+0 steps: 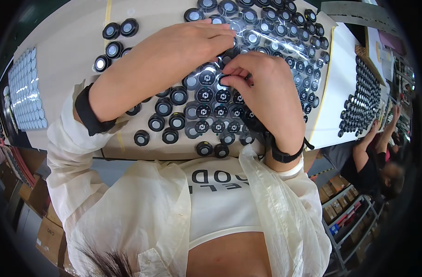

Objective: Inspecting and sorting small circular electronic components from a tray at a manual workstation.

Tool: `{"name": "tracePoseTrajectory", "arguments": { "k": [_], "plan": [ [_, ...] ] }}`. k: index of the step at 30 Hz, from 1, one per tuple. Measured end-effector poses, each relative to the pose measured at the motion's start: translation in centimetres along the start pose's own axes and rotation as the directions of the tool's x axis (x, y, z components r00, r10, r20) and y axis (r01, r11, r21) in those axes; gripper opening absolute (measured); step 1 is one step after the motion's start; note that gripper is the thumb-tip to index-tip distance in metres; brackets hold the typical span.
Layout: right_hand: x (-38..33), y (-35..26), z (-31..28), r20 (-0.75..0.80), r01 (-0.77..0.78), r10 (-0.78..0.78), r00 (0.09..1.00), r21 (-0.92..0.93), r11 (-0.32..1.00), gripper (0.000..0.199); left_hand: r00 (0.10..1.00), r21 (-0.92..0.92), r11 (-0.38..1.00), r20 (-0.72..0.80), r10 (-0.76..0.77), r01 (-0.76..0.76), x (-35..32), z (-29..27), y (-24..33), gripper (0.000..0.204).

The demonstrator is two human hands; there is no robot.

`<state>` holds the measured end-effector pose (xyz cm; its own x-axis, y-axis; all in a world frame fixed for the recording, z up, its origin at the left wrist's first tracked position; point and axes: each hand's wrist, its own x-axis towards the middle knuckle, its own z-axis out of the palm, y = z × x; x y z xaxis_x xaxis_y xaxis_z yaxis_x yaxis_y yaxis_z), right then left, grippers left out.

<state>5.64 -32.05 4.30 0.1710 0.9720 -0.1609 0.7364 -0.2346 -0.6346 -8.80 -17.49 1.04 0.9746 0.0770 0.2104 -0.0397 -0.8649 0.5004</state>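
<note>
A clear plastic sheet (284,45) with round black labels lies over several rows of round black caps with pale centres. My left hand (202,40) reaches across from the left, its fingers stretched out and close together, the tips at the sheet's upper part. Closer to me, my right hand (261,74) is closed in a pinch, thumb and forefinger meeting at the edge of a small dark round piece; what exactly they grip is partly hidden. Just below the fingertips sits a black label (207,77) with a white mark, over one of the caps.
Uncovered black caps (164,107) stand left of the sheet, others (128,27) farther up. A sheet of pale round discs (26,90) lies at the table's left end. On the right, a white table (333,97) bears more black pieces (363,99), with another person (370,159) beside it.
</note>
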Motion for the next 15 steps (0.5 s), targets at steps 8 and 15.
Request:
{"name": "tracePoseTrajectory", "arguments": {
  "k": [8, 15],
  "plan": [
    [0.8, -0.1, -0.5, 0.060, 0.099, -0.094, 0.994, -0.085, 0.991, 0.018, 0.999, -0.066, 0.997, 0.008, -0.049, 0.050, 0.0, -0.2, 0.4, 0.039],
    [-1.0, -1.0, -0.8, 0.025, 0.043, -0.045, 0.999, 0.040, 0.998, 0.007, 0.999, 0.003, 0.999, 0.020, -0.034, 0.034, -0.2, -0.1, 0.4, 0.043]
  ]
}}
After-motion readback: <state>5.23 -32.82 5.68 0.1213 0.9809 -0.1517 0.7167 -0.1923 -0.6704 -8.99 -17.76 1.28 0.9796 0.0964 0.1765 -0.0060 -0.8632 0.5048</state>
